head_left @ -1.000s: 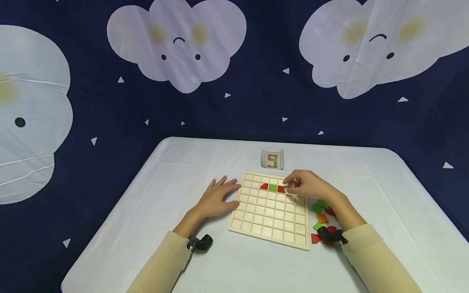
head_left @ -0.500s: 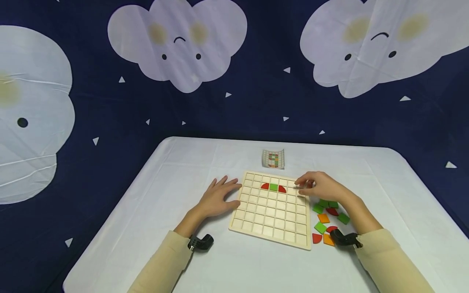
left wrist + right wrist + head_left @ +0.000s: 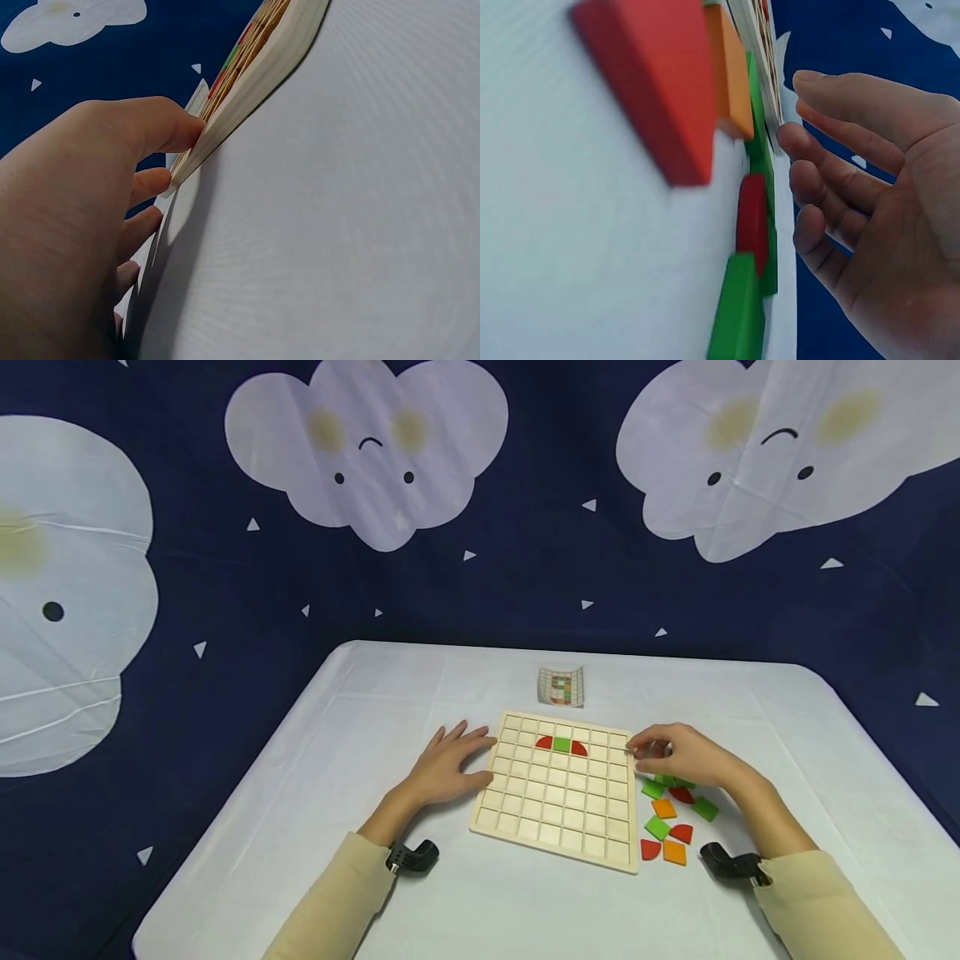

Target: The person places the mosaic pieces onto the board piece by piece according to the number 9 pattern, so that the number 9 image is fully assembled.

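A pale wooden grid board [image 3: 555,793] lies flat on the white table. In one upper row sit a green square tile [image 3: 562,744] and, on either side of it, a red quarter-round tile [image 3: 544,742] and another red quarter-round tile [image 3: 580,748]. My left hand [image 3: 446,767], fingers spread, touches the board's left edge with thumb and fingertips; the left wrist view shows the thumb [image 3: 184,133] against that edge. By the upper right edge hovers my right hand [image 3: 690,756], loosely bent with nothing between its fingers. Below it lie loose tiles, some partly hidden by the hand.
Right of the board are scattered green tiles [image 3: 705,808], orange squares [image 3: 674,852] and red quarter-rounds [image 3: 681,833]. A small printed card [image 3: 561,687] with a coloured grid pattern lies behind the board. A dark blue cloth with clouds [image 3: 525,602] hangs beyond the table.
My right hand has moved right, from above the board beside the red tile to its right edge over the loose tiles. The left hand stays on the left edge.
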